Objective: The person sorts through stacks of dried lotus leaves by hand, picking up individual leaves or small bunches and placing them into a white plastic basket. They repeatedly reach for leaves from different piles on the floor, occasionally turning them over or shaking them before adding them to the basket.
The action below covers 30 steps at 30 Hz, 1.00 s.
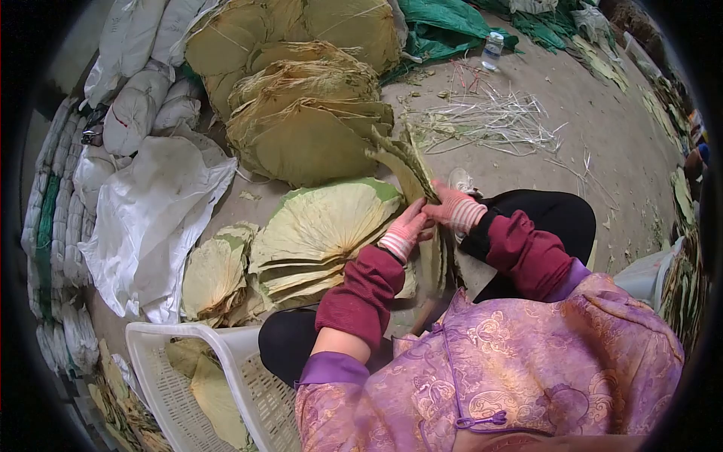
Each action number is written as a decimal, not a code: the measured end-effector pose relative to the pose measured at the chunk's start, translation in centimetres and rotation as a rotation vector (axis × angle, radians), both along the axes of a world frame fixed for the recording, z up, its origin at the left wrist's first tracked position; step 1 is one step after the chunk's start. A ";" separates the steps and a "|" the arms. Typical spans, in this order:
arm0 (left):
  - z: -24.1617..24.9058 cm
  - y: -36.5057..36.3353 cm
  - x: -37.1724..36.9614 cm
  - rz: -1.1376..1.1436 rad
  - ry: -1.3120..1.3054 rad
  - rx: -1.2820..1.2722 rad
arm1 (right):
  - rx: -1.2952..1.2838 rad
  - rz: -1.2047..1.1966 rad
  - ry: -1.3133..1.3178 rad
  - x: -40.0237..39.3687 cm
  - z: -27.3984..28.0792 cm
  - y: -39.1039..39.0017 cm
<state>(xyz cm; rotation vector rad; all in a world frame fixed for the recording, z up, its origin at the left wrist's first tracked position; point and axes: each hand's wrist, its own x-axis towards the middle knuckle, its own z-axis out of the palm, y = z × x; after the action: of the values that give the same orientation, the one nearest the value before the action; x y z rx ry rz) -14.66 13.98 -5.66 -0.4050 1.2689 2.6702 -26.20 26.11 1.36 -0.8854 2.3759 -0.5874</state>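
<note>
Both hands wear pink gloves with striped cuffs and meet in front of the body. My left hand [409,227] is closed on the lower edge of a folded bundle of dried leaves [411,167]. Just right of it, my right hand [453,206] grips the same bundle, which stands upright and fans out at the top. To the left of my hands lies a fanned stack of large round leaves [327,222], green along its upper rim. A smaller leaf pile [218,275] sits further left.
Tall leaf stacks [312,143] stand ahead. A white plastic basket [260,399] with leaves is at the lower left, below a white sheet [154,218] and sacks [135,113]. White strings [501,120] and a can [492,51] are on the floor at the upper right.
</note>
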 end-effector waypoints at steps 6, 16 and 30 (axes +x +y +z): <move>-0.7 -0.5 0.0 0.027 -0.006 -0.120 | -0.032 -0.010 0.073 -3.2 -3.9 0.3; -1.0 -9.6 0.6 0.448 0.260 0.058 | -0.907 -0.023 -0.638 -4.0 14.2 3.8; 12.9 -15.0 5.1 0.798 0.226 -0.604 | -0.901 -0.006 -0.608 -6.7 11.6 2.3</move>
<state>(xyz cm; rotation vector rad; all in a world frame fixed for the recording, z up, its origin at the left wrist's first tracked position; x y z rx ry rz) -9.52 -0.98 7.21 -0.8543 2.4204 2.8983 -32.95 28.38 12.96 -0.8567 1.5187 -1.7147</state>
